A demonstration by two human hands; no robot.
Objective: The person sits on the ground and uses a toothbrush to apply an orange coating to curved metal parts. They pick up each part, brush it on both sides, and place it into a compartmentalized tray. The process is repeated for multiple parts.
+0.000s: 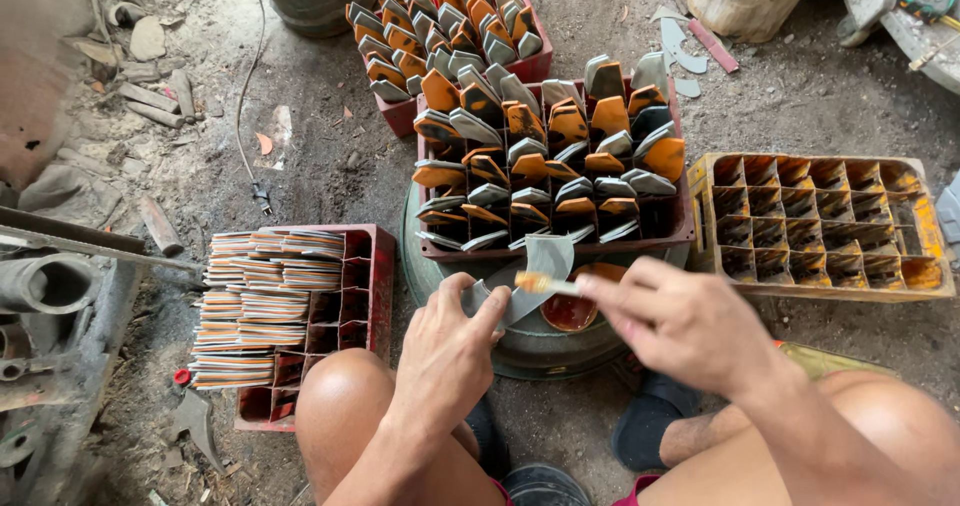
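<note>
- Head view: left hand (445,351) gripping a grey metal blade (540,266), fingers closed around its lower end, just above a small bowl of orange paint (570,311).
- Right hand (680,321) pinching a thin brush (545,284), tip touching the blade.
- Looks like the painting step; steady strokes needed.
- Red crate (555,166) ahead, full of painted blades.
- Yellow crate (820,226) to the right, slots bare.
- Dirt floor (330,156), scraps lying about.

The left hand (445,351) is closed around the grey metal blade (535,271), thumb on top, with the forearm rising from below. The right hand (680,321) is just right of the blade, fingers pinched together and the wrist bent inward.
</note>
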